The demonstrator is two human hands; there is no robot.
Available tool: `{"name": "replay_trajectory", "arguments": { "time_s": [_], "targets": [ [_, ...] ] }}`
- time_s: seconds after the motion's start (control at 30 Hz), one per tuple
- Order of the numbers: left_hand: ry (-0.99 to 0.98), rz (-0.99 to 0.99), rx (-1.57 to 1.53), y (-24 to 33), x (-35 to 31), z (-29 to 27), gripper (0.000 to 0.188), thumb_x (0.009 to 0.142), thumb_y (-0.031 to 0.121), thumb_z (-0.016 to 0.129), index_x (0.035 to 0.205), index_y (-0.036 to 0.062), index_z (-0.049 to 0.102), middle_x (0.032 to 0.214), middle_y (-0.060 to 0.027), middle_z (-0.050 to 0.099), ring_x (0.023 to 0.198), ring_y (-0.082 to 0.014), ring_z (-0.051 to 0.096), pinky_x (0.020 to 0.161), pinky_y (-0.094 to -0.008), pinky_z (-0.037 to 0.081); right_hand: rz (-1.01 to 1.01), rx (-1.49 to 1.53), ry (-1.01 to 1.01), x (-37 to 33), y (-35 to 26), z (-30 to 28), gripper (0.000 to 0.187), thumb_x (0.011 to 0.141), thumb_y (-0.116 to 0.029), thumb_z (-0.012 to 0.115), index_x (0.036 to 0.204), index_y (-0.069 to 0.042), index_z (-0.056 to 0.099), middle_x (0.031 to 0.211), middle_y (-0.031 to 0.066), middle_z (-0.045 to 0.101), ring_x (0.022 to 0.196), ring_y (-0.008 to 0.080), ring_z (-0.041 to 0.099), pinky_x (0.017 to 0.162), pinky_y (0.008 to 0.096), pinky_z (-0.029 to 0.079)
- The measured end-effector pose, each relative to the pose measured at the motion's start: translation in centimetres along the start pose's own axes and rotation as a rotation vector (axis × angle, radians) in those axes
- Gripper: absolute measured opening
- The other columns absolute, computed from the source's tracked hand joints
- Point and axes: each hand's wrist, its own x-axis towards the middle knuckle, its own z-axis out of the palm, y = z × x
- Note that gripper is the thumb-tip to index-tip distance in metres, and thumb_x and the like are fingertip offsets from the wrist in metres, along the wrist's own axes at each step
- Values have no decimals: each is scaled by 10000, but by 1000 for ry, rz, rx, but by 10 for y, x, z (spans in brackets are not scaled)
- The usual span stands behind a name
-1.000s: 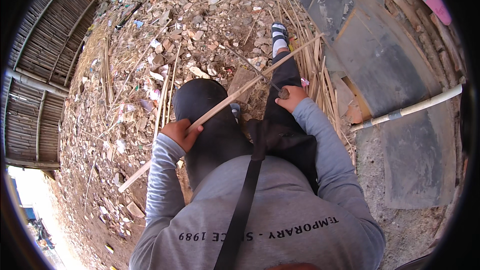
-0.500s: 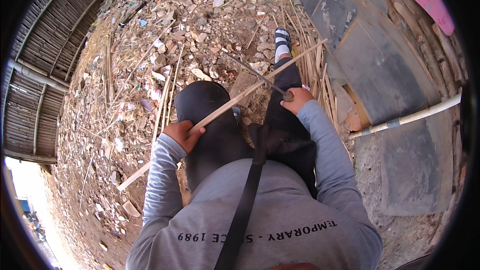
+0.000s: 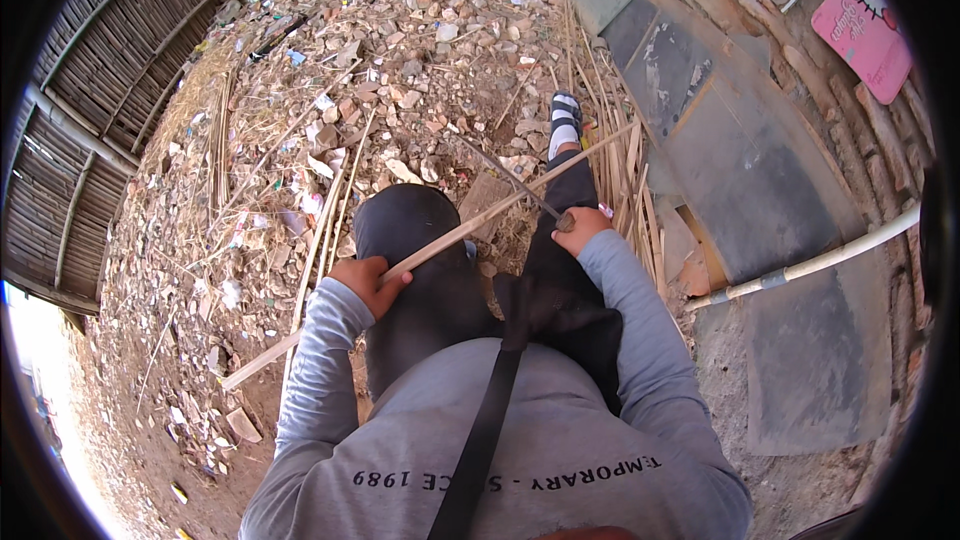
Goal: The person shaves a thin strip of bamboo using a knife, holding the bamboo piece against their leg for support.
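A long pale bamboo strip [image 3: 462,230] slants across my thighs, from low on the left up to the far right. My left hand [image 3: 372,285] is closed around its lower half, over my left knee. In my right hand [image 3: 582,230] is the handle of a long, narrow-bladed knife [image 3: 515,180]. Its dark blade points away to the far left and crosses the strip beyond my knees; it appears to touch the strip there. My right leg is stretched out, ending in a striped sandal [image 3: 566,120].
More bamboo strips lie beside my right leg [image 3: 632,210] and left of my knee [image 3: 335,195]. Stones and rubble [image 3: 400,70] cover the ground. Dark sheets [image 3: 750,170], a pale pole [image 3: 810,265] and a pink board [image 3: 862,35] are at right. A bamboo wall [image 3: 100,50] stands left.
The view has tilted slightly, so most things sit lower in the picture. Both hands keep their holds on the strip and the knife, with little visible movement between them.
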Motion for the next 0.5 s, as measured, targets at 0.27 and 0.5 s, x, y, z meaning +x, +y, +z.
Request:
{"name": "replay_trajectory", "arguments": {
  "time_s": [0.27,0.5],
  "targets": [
    [21,31,-29,-1,0,1,513,875,531,606,751,34,629,636,-204,614,659,-422,624,629,-482,504,-33,-33,25,1,10,1,358,727,-337,760,918,-44,685,861,172,680,880,361,646,816,416,512],
    [26,24,-29,-6,-3,2,512,871,525,616,736,31,616,632,-202,609,659,-421,622,624,-480,502,-54,87,77,-4,-1,8,352,723,-336,760,874,-31,673,838,179,675,866,368,646,792,432,513]
  ]
}}
